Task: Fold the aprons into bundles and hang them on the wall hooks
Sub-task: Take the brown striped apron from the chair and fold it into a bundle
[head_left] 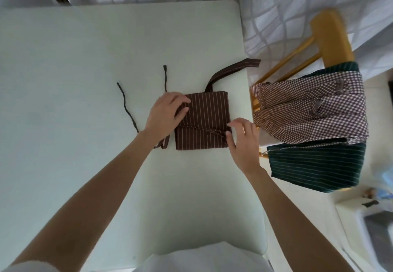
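Observation:
A brown apron with thin white stripes (205, 116) lies folded into a small square on the pale table (74, 69), near its right edge. Its wide neck strap (231, 68) curves out toward the far right, and two thin tie strings (127, 108) trail off to the left. My left hand (167, 112) grips the fold at the square's left edge, fingers curled over the cloth. My right hand (242, 137) touches the square's near right corner with its fingertips, fingers bent, where a tie crosses the cloth.
A wooden chair (327, 35) stands right of the table. A brown checked apron (308, 106) lies draped over it, on top of a dark green striped one (314, 167). A patterned white curtain (297, 6) hangs behind. Small items sit on the floor at the lower right.

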Available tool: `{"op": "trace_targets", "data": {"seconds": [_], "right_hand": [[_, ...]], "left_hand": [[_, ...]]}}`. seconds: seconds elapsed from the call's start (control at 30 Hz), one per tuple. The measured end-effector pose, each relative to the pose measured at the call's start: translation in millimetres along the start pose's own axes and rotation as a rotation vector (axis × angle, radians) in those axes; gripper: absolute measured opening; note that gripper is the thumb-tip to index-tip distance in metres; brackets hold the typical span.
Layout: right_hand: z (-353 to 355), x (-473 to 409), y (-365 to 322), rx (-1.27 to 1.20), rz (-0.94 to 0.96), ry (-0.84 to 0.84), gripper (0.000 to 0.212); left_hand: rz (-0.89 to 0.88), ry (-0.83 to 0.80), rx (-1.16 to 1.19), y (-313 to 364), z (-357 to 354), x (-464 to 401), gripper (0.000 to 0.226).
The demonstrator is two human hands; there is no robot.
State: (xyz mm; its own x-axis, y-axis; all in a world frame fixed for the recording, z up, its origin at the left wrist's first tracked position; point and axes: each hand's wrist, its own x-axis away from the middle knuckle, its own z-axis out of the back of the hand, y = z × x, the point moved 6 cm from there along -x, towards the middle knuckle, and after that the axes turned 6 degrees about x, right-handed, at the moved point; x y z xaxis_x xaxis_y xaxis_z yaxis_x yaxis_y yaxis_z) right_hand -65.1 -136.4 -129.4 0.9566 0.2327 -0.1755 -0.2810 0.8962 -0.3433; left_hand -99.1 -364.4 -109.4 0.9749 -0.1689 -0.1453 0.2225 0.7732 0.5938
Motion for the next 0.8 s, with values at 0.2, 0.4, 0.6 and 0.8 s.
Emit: {"op": "trace_targets", "data": {"seconds": [0.2, 0.4, 0.6, 0.8], "right_hand": [[-19, 0, 0, 0.277, 0.593, -0.376, 0.061], [-24, -23, 6, 0.314, 0.788, -0.458, 0.057], [-9, -55, 6, -0.177, 0.376, -0.476, 0.025], [-21, -98, 15, -0.261, -0.124, -0.363, 0.031]], "left_hand": [[-0.024, -0.390, -0.245, 2, -38, 61, 0.089], [-0.005, -0.469, -0.333, -13, -46, 71, 0.110], [0.313, -0.171, 0.129, -12, -27, 58, 0.077], [0.834, 0.174, 0.242, -21, -17, 31, 0.049]]}}
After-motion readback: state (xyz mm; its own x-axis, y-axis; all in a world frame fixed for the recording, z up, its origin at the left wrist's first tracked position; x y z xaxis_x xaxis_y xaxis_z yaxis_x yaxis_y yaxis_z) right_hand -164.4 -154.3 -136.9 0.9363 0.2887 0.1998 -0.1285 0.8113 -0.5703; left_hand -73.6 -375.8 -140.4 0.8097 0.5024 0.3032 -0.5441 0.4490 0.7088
